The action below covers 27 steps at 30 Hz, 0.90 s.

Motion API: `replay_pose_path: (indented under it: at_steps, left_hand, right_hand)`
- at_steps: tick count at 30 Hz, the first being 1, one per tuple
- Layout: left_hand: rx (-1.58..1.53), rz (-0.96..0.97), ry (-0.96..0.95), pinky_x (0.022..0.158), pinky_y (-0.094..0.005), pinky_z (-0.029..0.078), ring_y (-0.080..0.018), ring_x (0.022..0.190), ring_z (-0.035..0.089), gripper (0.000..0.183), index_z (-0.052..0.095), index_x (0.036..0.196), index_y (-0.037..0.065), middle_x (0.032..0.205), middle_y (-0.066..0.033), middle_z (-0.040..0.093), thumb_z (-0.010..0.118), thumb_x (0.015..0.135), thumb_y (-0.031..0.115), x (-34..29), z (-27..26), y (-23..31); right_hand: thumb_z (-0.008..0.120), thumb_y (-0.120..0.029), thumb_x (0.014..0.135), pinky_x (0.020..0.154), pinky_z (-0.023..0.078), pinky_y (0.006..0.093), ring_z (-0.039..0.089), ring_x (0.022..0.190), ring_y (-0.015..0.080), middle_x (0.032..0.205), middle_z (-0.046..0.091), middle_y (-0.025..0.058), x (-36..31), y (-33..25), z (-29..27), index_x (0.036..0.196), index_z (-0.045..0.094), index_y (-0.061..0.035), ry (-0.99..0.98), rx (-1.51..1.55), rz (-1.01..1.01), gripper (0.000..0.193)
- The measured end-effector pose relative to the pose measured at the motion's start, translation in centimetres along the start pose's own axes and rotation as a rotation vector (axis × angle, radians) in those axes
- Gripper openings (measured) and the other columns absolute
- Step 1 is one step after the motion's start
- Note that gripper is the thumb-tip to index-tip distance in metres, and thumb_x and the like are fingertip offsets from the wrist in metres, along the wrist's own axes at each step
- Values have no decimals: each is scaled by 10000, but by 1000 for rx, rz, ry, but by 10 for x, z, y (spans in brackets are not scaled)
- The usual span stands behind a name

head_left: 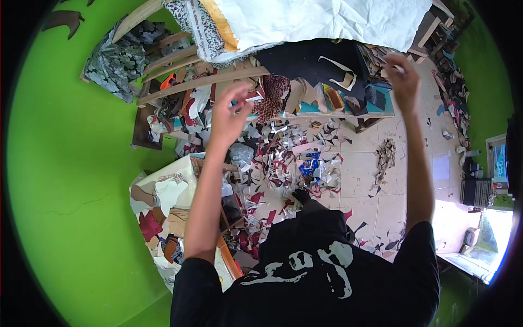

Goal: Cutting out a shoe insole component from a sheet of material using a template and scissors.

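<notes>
My left hand [231, 111] is raised over the left part of a workbench [280, 115], its fingers curved and apart with nothing visible in them. Behind its fingertips lies a small red and white box [255, 96]. My right hand [404, 79] is raised at the bench's right end, fingers bent and apart, also holding nothing that I can see. Between the hands, a black sheet [294, 59] covers part of the bench. On it lies a curved cream cut-out piece [347, 80]. A large creased white sheet [327, 22] spreads across the far side.
Scraps [278, 163] in red, white and black litter the tiled floor below the bench. A pale table [182, 169] with cut pieces stands at the left. Wooden slats [180, 87] jut out at the bench's left. Another scrap heap [452, 92] lines the right wall.
</notes>
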State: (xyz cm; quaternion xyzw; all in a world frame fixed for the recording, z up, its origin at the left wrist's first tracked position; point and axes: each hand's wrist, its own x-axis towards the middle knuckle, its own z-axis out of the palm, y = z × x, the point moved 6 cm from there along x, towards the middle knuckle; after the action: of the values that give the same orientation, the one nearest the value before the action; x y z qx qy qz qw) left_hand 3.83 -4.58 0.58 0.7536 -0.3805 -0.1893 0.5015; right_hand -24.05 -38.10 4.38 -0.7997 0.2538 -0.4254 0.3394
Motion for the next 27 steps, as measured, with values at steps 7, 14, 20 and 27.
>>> replay_pose_path:
  at_steps: [7, 14, 20, 27]
  left_hand:
    - [-268, -55, 194, 923, -308, 508, -149, 1105, 591, 501, 541, 1360, 68, 1324, -86, 565, 683, 880, 84, 103, -21, 22]
    - [-334, -142, 293, 1096, -435, 384, -236, 1379, 384, 809, 202, 1528, 41, 1494, -149, 364, 700, 902, 164, 164, -60, 13]
    - [-309, -100, 232, 1037, -391, 414, -210, 1242, 500, 735, 383, 1428, 28, 1307, -102, 540, 771, 844, 248, 201, -44, 29]
    - [-470, -111, 193, 974, -357, 490, -219, 1114, 614, 554, 508, 1300, -46, 1243, -120, 608, 735, 864, 209, 214, -61, 55]
  right_hand:
    - [690, -148, 896, 874, 481, 257, 619, 977, 94, 1153, 663, 64, 125, 120, -96, 1228, 634, -42, 177, -36, 55, 353]
    - [692, -155, 826, 1121, 352, 463, 469, 1299, 187, 1391, 518, 145, 170, 126, -79, 1502, 328, -176, 26, 818, 461, 768]
    - [571, -240, 1006, 1095, 380, 562, 336, 1380, 381, 1523, 320, 179, 200, 154, -97, 1568, 163, -135, -128, 506, 604, 702]
    - [632, -135, 928, 903, 543, 505, 575, 1043, 391, 1239, 584, 200, 221, 151, -112, 1358, 490, 37, -105, 516, 455, 484]
